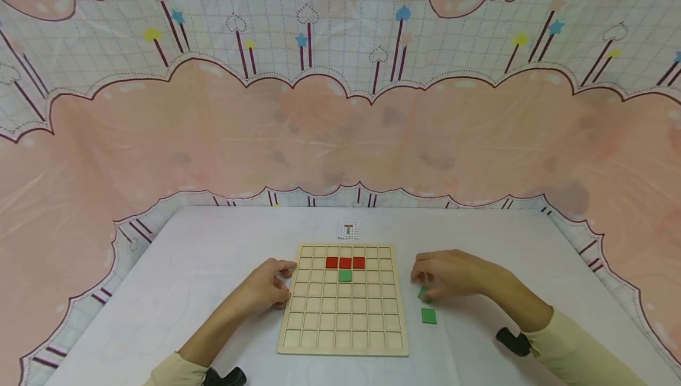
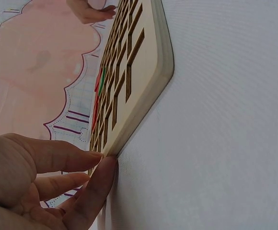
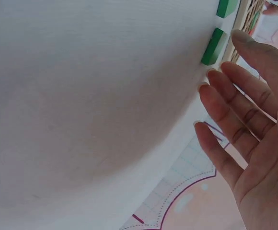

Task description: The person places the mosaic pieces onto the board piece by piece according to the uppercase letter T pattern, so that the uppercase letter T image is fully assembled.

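Note:
A light wooden grid board (image 1: 343, 339) lies on the table. In it sit a row of three red tiles (image 1: 345, 263) and one green tile (image 1: 345, 275) below the middle one. My left hand (image 1: 260, 285) touches the board's left edge with thumb and fingertips, as the left wrist view shows close up. Right of the board, my right hand (image 1: 452, 273) hovers at a loose green tile (image 1: 422, 294), partly covering it. In the right wrist view the fingers are spread, with a small gap to that tile. A second loose green tile (image 1: 428, 315) lies nearer me.
A small card (image 1: 349, 230) printed with a grid and a T-shaped pattern lies beyond the board. The white table (image 1: 213, 238) ends at a patterned cloth backdrop (image 1: 340, 138). Dark wrist devices (image 1: 513, 342) show at both forearms.

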`<state>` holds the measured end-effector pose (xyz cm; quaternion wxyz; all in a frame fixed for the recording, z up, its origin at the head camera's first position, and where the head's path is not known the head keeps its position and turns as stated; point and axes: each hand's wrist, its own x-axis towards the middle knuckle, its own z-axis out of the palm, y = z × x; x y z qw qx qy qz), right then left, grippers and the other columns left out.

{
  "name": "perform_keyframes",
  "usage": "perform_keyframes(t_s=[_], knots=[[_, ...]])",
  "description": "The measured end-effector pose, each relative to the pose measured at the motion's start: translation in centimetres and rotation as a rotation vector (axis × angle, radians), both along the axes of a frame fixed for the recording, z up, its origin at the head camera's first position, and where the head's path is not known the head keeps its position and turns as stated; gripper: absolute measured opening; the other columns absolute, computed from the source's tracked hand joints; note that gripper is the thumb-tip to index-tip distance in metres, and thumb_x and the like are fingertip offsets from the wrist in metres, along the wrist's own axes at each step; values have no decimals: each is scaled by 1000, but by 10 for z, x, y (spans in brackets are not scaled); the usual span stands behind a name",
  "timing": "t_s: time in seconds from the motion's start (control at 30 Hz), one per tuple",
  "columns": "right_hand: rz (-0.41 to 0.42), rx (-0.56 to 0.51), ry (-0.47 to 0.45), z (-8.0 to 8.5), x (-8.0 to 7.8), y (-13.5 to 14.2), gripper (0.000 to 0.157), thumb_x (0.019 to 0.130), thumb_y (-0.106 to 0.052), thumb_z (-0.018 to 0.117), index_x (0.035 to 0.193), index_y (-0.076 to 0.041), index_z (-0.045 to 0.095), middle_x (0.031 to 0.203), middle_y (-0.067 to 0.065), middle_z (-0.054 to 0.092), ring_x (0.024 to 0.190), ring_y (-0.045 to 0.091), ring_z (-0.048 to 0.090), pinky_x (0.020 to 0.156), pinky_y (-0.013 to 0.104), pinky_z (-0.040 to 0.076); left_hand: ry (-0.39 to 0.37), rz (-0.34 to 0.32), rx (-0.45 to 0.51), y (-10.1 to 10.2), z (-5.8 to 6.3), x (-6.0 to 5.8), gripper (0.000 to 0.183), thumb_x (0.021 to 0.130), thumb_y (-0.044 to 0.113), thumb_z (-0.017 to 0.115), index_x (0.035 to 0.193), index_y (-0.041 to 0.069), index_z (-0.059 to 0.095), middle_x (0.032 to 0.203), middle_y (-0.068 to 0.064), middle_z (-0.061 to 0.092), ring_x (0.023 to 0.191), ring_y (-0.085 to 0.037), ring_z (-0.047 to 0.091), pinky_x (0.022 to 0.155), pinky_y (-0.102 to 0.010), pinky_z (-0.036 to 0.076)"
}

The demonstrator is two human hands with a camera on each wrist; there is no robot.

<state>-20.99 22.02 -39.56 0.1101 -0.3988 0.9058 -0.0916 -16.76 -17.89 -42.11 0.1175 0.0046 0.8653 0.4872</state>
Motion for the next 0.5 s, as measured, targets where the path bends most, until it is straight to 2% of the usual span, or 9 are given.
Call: perform_keyframes(t_s=[0.27, 0.5], knots=[[-39, 13, -25, -2, 6, 3, 23, 83, -33, 83, 102, -25, 72, 92, -18, 54, 83, 1, 52, 73, 23, 49, -3, 7, -13, 0, 0, 1, 63, 78, -19, 67, 139, -7, 55, 113, -12, 52, 78, -20, 53, 57, -30, 55], [-32, 9, -2, -6, 8, 6, 21, 84, -29, 82, 102, -25, 72, 91, -17, 52, 83, 2, 52, 71, 22, 48, 3, 7, -17, 0, 0, 1, 63, 77, -19, 67, 138, -7, 56, 114, -12, 52, 78, -20, 54, 58, -30, 55]])
